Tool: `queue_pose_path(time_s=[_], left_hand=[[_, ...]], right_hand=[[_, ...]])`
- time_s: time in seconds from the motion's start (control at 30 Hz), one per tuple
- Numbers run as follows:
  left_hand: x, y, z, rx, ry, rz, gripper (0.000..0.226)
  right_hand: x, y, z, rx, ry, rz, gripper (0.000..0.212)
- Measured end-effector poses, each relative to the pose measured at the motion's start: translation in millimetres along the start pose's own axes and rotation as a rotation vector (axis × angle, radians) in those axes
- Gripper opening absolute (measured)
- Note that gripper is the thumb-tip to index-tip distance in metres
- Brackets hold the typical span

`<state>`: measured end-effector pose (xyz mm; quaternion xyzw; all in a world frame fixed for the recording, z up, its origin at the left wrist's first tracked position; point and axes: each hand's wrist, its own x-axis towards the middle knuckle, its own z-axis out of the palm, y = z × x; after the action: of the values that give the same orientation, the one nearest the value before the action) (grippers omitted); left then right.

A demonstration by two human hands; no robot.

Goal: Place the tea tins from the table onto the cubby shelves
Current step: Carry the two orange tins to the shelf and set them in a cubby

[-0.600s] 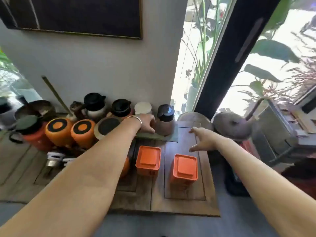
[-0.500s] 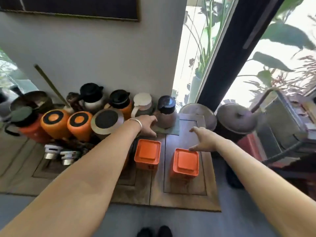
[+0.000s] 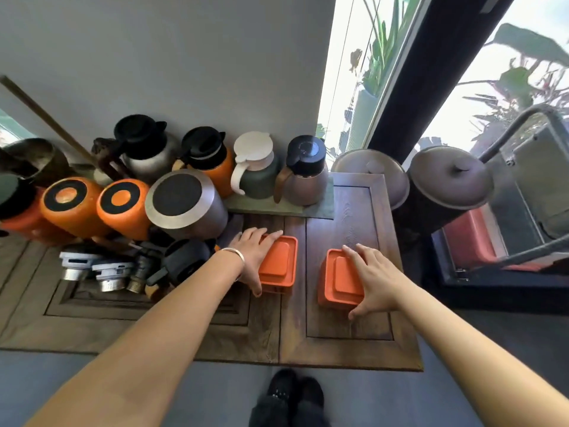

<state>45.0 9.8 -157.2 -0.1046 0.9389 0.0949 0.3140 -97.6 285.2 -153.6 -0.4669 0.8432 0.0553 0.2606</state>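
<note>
Standing at the low wooden worktop [image 3: 338, 343], shoes [image 3: 295, 389] at its near edge, I am spreading both hands over two orange tea tins sitting side by side, apart from each other. My left hand [image 3: 255, 260] is lying open across the left tea tin [image 3: 278, 266], thumb down its near side, not yet clenched. My right hand [image 3: 374, 280] is cupping the right tea tin [image 3: 338, 282], fingers splayed around its edge. Beyond, thermos jugs [image 3: 304, 177] are crowding against the grey wall [image 3: 184, 57].
</note>
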Motion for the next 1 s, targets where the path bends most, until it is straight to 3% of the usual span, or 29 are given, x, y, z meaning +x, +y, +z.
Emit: queue_pose_path(time_s=[0.37,0.7,0.83,1.0], left_hand=[[11.3,0.0,21.5,0.003,0.270,0.149,0.125],[10.9,19.8,10.5,-0.012,0.305,0.135,0.122],[2.1,25.1,-19.2,-0.032,0.297,0.157,0.121],[-8.6,52.7,-107.8,0.053,0.323,0.222,0.116]], right_hand=[[5.4,1.3,12.4,0.048,0.170,-0.043,0.137],[5.7,-4.6,12.7,0.044,0.236,-0.023,0.127],[-15.6,5.6,-9.3,0.068,0.255,0.013,0.125],[-62.6,33.2,-73.2,0.050,0.259,0.134,0.125]])
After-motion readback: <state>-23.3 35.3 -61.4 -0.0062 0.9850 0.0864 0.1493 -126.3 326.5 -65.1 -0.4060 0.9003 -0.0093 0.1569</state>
